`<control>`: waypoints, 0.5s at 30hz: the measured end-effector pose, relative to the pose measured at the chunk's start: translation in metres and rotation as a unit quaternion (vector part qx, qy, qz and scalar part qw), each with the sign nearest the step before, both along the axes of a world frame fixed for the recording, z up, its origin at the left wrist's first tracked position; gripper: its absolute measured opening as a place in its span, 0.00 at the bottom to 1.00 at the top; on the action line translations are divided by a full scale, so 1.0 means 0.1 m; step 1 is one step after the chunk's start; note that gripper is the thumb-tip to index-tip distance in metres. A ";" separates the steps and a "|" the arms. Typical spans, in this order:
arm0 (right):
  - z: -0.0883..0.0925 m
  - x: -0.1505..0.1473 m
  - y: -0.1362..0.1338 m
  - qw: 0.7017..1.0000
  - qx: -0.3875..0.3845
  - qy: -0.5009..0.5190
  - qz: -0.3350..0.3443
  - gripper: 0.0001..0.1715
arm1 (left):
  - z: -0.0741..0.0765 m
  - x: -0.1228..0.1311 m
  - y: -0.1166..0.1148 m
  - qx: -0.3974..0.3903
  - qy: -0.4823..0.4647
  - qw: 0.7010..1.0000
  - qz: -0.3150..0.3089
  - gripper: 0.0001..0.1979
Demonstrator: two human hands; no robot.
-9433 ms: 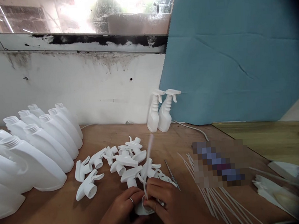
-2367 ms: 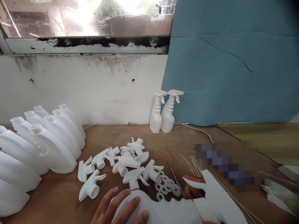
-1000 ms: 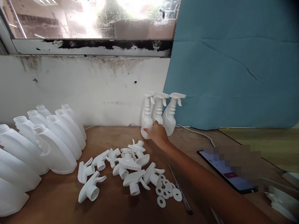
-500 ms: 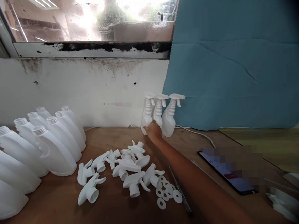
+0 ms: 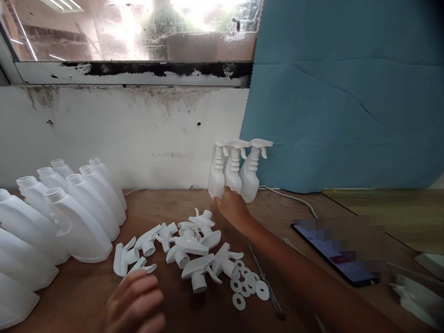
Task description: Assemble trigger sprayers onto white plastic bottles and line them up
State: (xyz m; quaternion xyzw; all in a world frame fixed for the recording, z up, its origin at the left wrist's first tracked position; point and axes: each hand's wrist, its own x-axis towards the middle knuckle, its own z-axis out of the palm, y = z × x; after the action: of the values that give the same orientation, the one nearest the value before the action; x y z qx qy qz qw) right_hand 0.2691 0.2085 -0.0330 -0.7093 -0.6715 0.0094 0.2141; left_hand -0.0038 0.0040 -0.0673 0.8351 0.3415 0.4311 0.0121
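My right hand point(image 5: 231, 206) reaches forward to the bases of three white spray bottles point(image 5: 250, 177) standing side by side against the wall. Its thumb and forefinger are apart beside the lower part of the bottles; I cannot tell whether they touch. At the lower left, my left hand point(image 5: 131, 307) hovers over the table with loosely curled fingers and nothing visible in them. It partly covers a white trigger sprayer head point(image 5: 148, 268). More sprayer heads point(image 5: 191, 245) lie in a loose pile between the hands, with white ring washers point(image 5: 239, 301) at their right edge.
Several capless white bottles point(image 5: 84, 232) stand in rows at the left. A thin metal tool point(image 5: 271, 292) lies beside my right forearm. Further right are a phone point(image 5: 330, 255) and a white plastic piece point(image 5: 417, 295). A cable point(image 5: 296, 201) runs along the wall beneath a blue cloth point(image 5: 339, 102).
My right hand has drawn back slightly from the spray bottles, toward me. My left hand has come into view from below, over the nearest sprayer head.
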 end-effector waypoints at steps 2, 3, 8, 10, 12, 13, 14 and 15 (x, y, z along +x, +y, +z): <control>0.05 0.06 -0.32 0.999 0.001 0.001 0.039 0.15 | 0.04 -0.05 0.21 0.045 0.082 0.995 0.015 0.12; 0.08 0.11 -0.50 0.998 -0.001 0.004 0.063 0.15 | 0.06 -0.10 0.29 0.054 0.127 0.990 0.039 0.12; 0.11 0.49 -1.36 0.982 -0.053 0.026 0.182 0.10 | 0.01 -0.45 0.32 0.091 0.250 0.960 0.090 0.20; 0.00 0.65 -1.60 0.971 -0.071 0.034 0.225 0.07 | -0.04 -0.54 0.27 0.100 0.259 0.956 0.093 0.21; -0.17 0.77 -1.76 0.968 -0.067 0.057 0.233 0.10 | -0.09 -0.54 0.24 0.088 0.249 0.960 0.094 0.18; -0.26 0.81 -1.81 0.971 -0.057 0.069 0.223 0.12 | -0.12 -0.51 0.22 0.084 0.240 0.963 0.087 0.16; -0.35 0.84 -1.84 0.971 -0.053 0.080 0.219 0.14 | -0.14 -0.47 0.20 0.083 0.229 0.967 0.077 0.15; -0.42 0.85 -1.86 0.972 -0.047 0.090 0.213 0.14 | -0.16 -0.40 0.16 0.089 0.216 0.970 0.063 0.15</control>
State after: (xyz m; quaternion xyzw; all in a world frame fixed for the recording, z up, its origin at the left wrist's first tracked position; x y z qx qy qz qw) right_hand 0.3541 0.0229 -0.0752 -0.5553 -0.7841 0.1500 0.2331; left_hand -0.0443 0.0204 -0.0837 0.8829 0.3483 0.2691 -0.1636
